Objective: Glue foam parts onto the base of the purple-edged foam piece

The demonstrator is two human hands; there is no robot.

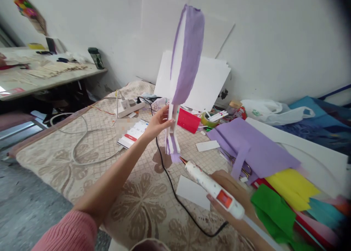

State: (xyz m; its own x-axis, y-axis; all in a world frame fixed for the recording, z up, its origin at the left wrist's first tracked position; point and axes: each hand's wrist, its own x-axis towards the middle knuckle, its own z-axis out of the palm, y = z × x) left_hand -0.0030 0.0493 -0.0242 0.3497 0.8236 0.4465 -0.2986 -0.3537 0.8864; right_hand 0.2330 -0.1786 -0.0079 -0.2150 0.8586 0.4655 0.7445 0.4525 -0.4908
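My left hand (pixel 158 124) is closed around the narrow neck of a tall craft piece (pixel 189 60) and holds it upright. That piece has a white core with purple paper or felt along its edge, and strips of both hang at its lower end. My right hand (pixel 229 181) grips a white hot glue gun (pixel 205 181) with an orange trigger part. Its copper-coloured nozzle points at the purple strip at the bottom of the piece, very close to it; I cannot tell whether they touch. Below the gun lies a white card (pixel 192 192).
A black cord (pixel 167 170) crosses the patterned tablecloth (pixel 139 199). A phone (pixel 133 134) and a power strip (pixel 130 108) lie left. On the right are purple sheets (pixel 257 145), scissors (pixel 247 168), and green fabric (pixel 274 210). White boards (pixel 214 75) lean against the wall.
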